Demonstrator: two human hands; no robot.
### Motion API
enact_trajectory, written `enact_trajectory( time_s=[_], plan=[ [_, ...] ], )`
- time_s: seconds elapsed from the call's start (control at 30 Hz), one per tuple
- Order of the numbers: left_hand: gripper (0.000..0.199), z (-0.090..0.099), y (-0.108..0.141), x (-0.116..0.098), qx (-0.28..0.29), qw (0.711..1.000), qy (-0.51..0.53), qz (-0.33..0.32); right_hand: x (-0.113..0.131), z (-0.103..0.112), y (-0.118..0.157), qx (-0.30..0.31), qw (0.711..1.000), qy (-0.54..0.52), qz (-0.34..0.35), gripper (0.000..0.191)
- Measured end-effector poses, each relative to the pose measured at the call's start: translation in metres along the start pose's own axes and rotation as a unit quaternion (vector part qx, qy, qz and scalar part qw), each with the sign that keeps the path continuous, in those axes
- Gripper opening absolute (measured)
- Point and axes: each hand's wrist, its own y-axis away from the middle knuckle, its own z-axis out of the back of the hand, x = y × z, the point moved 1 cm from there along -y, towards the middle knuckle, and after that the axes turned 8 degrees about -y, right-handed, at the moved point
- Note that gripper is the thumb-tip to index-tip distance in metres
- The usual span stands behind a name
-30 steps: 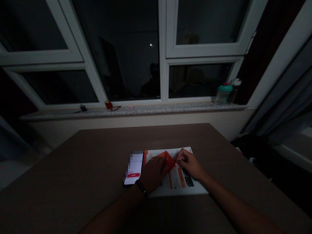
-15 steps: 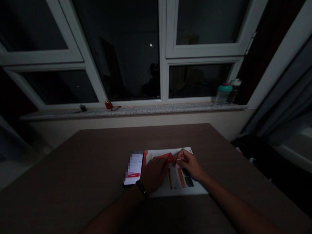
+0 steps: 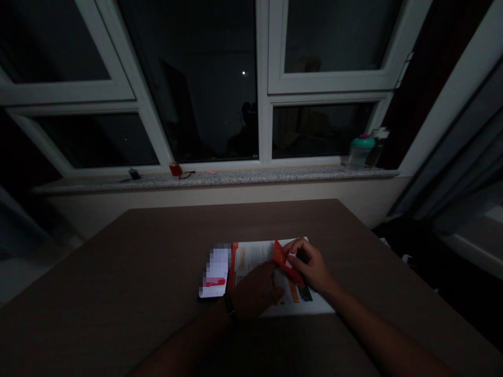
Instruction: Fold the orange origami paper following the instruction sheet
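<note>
A flat red paper packet [image 3: 280, 254], looking like an envelope, is tilted up over a printed sheet [image 3: 251, 251] with orange and white areas. My right hand [image 3: 310, 264] pinches the packet at its right side, and a small pale piece shows by the thumb. Just left of and below the packet is my left hand [image 3: 257, 290], a dark band on its wrist. Its thumb stands apart from the fingers and nothing shows between them; whether a fingertip touches the packet is hard to see in the dim light.
A lit phone [image 3: 216, 269] lies left of the sheet on the brown table [image 3: 176, 230]. Behind it, a window sill [image 3: 236, 178] bears a small red item [image 3: 175, 168], a small dark item [image 3: 134, 173] and a teal-lidded bottle [image 3: 361, 149]. Dark curtains hang at the right.
The red packet has swung more upright and rightward, into my right hand. My left hand has come off it and moved slightly down and right.
</note>
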Motion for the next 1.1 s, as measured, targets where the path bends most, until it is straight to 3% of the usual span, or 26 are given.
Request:
enact_trajectory(
  time_s=[0.07,0.17,0.27,0.43,0.53,0.73,0.93,1.1],
  plan=[
    [0.031,0.0,-0.001,0.002,-0.049,0.997,-0.001,0.051,0.001,-0.001,-0.001,0.009,1.0,0.014,-0.001,0.018],
    [0.03,0.001,-0.003,0.009,-0.154,0.977,-0.003,0.15,0.0,-0.003,-0.001,0.029,0.998,0.049,-0.022,0.013],
    [0.027,0.001,-0.005,0.016,-0.214,0.964,-0.038,0.154,-0.004,-0.003,-0.001,0.055,0.994,0.083,-0.053,0.01],
    [0.041,0.0,-0.006,0.021,-0.245,0.95,-0.128,0.146,-0.012,-0.003,0.0,0.093,0.985,0.126,-0.076,0.008],
    [0.03,-0.002,-0.005,0.02,-0.21,0.957,-0.167,0.11,-0.012,-0.003,0.0,0.109,0.983,0.131,-0.073,0.007],
    [0.026,-0.009,-0.002,0.019,-0.058,0.979,-0.197,0.018,-0.008,-0.003,0.0,0.115,0.982,0.133,-0.069,0.006],
    [0.031,-0.009,-0.001,0.02,-0.03,0.978,-0.205,0.039,-0.006,-0.002,-0.002,0.113,0.984,0.139,-0.026,0.007],
    [0.023,-0.008,-0.002,0.02,-0.018,0.975,-0.211,0.061,-0.008,0.001,-0.004,0.131,0.978,0.164,0.008,0.011]
  ],
)
